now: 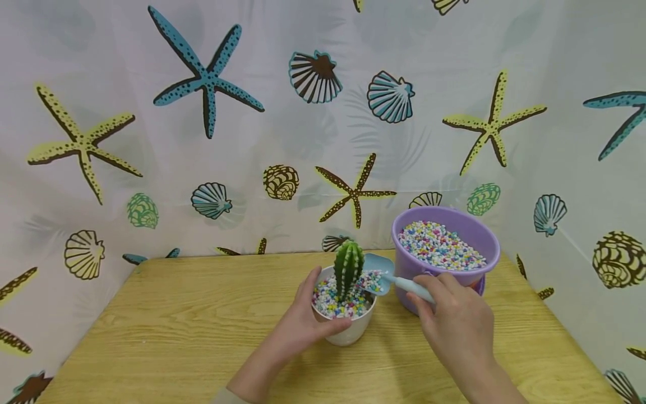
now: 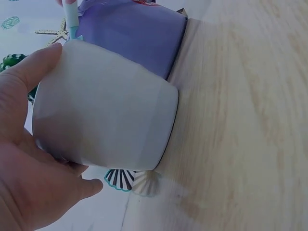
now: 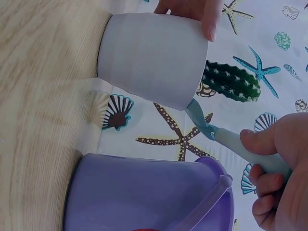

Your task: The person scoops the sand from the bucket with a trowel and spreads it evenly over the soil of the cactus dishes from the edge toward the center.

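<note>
A green cactus point(image 1: 348, 269) stands upright in a white pot point(image 1: 348, 334), amid small multicoloured pebbles point(image 1: 337, 306). My left hand point(image 1: 304, 321) grips the pot from its left side, thumb across the near rim and fingers around the far side. The handle of a light blue toy shovel point(image 1: 415, 288) is in my right hand point(image 1: 456, 320), thumb and fingers curled round it. Its blade point(image 3: 196, 113) lies at the pot's right rim, with some pebbles still on it, close beside the cactus. In the left wrist view the white pot point(image 2: 108, 106) hides most of the cactus.
Just right of the pot stands a purple bucket point(image 1: 404, 264) with many multicoloured pebbles inside; its handle point(image 3: 207, 202) hangs down along the side. Everything rests on a wooden table point(image 1: 202, 314). Behind and to the sides hangs a white curtain point(image 1: 242, 146) printed with starfish and shells.
</note>
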Motion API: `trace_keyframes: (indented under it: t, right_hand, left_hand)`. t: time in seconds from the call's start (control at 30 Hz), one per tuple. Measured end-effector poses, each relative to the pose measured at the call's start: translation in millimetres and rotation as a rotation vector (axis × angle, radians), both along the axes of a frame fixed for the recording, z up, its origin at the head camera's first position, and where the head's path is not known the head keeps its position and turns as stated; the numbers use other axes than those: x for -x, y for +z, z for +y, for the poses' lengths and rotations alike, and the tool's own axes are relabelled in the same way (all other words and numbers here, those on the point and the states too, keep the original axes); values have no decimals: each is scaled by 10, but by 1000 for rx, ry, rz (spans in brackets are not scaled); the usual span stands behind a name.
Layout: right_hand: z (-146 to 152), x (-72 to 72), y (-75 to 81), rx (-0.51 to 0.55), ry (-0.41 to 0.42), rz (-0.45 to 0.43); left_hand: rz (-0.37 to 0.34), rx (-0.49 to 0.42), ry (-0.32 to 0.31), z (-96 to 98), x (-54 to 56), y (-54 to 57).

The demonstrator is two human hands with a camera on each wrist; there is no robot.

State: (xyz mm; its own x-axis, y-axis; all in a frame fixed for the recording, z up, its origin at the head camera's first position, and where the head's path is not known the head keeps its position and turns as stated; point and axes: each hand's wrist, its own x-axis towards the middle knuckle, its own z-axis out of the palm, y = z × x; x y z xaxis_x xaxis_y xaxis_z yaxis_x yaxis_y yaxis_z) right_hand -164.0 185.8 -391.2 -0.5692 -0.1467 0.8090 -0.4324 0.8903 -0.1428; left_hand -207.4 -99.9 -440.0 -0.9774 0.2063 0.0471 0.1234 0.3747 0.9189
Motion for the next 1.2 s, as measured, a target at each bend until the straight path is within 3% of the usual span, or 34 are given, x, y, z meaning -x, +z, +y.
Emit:
trace_keyframes:
  t: [0.3, 0.57, 0.93, 1.2]
  right_hand:
    - [-4, -22, -10, -26, -3, 11]
    - [-32, -30, -13, -52, 9, 81]
    - [-61, -45, -20, -72, 14, 114]
    - [-82, -41, -30, -90, 18, 154]
  left_hand:
    - [62, 40, 48, 82, -26, -33]
    - [39, 47, -26, 6, -42, 15]
    - [59, 60, 30, 93, -53, -19]
    - [59, 60, -14, 44, -69, 24]
